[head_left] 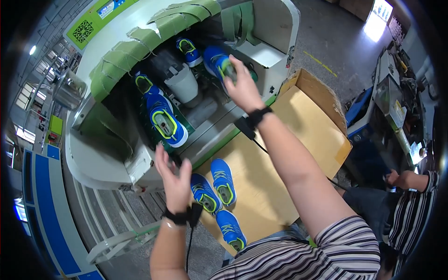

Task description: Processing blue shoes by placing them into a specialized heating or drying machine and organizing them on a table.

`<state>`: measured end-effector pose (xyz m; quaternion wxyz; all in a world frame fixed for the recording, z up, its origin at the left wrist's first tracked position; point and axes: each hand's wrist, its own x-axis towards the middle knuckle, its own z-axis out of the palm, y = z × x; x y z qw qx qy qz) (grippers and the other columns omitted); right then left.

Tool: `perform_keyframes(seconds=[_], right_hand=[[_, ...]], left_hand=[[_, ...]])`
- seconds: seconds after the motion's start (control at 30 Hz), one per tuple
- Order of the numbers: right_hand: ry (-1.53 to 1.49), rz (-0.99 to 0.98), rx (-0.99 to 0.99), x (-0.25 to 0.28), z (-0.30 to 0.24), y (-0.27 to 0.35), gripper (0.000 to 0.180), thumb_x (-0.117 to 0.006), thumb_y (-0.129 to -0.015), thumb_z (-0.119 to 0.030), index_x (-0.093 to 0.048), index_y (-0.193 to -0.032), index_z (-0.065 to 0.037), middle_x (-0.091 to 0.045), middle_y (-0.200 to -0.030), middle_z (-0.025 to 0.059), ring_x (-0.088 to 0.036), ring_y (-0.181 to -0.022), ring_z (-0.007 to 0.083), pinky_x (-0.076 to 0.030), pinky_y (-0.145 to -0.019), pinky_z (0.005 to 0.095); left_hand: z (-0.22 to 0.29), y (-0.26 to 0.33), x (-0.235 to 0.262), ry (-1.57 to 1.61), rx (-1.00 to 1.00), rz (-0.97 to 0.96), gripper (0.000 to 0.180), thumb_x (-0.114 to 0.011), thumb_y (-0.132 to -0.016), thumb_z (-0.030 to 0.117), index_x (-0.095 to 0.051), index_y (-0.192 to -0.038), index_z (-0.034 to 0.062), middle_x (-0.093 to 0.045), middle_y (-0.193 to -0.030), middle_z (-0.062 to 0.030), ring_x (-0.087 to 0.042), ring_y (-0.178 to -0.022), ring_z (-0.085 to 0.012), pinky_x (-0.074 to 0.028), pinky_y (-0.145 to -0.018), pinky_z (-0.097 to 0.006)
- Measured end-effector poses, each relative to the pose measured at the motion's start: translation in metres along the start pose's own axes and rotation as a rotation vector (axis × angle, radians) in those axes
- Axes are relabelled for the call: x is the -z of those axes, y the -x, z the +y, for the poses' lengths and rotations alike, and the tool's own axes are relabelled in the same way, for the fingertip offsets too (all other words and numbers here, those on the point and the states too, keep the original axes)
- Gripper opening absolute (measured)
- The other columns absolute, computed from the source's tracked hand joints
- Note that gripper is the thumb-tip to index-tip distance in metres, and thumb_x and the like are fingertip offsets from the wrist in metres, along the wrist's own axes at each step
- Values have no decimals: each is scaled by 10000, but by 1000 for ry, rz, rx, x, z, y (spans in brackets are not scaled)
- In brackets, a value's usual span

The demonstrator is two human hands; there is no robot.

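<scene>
My right hand reaches into the machine and grips a blue sneaker at its heel; hand and shoe are slightly blurred. Fingers apart and holding nothing, my left hand hovers near the heel of another blue sneaker with a lime-green collar and a shoe last inside. Behind that one stands a further blue sneaker, and at the back of the opening sits one more blue sneaker. Three blue sneakers lie on the tan board below, among them a sneaker right of my left hand.
The white machine has a frayed green strip over its opening and a grey post between the shoes. A tan board with a cardboard edge lies before it. A metal rack stands left; another person's arm shows at right.
</scene>
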<state>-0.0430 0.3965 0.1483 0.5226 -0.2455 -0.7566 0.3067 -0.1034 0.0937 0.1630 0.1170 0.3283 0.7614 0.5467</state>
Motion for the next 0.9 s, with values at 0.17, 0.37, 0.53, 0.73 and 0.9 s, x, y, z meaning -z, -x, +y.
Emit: perform_keyframes(seconds=[0.17,0.37,0.53,0.73,0.9], right_hand=[[-24,-19,-113,-45,-3,5,637,-699,-831,-152,-432,-1399,-47,-523,-1299,234,-514,-1176,432,-420,-1016,445],[38,-436,-179,19,-19,247,585,-662,-871,-174,-455,-1403,-50,-440,-1450,210,-410,-1336,386,-330,-1123,467],[276,-967,-154,135,-48,400,571,-617,-886,-227,-459,-1405,-52,-418,-1457,234,-400,-1334,415,-330,-1118,473],[266,-1103,-214,160,-47,393,488,-615,-872,-193,-529,-1327,-37,-473,-1414,215,-432,-1315,396,-364,-1103,449],[205,-628,-154,116,-46,322,418,-628,-860,-136,-580,-1262,-33,-509,-1371,222,-460,-1296,367,-363,-1114,435]], left_hand=[[-44,111,32,-287,83,-143,572,-662,-846,68,-455,-1378,30,-259,-1509,-236,-296,-1410,-399,-258,-1147,-474],[-61,194,18,-292,175,-340,508,-649,-862,87,-487,-1337,8,-330,-1458,-238,-326,-1380,-408,-264,-1145,-461],[-94,224,10,-286,139,-661,564,-663,-884,190,-466,-1365,-29,-332,-1492,-298,-313,-1371,-487,-305,-1132,-503],[-116,244,2,-548,-13,-708,396,-623,-914,236,-605,-1287,104,-299,-1538,-253,-279,-1369,-525,-279,-1139,-544],[-110,246,1,-543,54,-697,426,-611,-919,292,-598,-1312,130,-300,-1561,-207,-266,-1407,-478,-287,-1136,-548]])
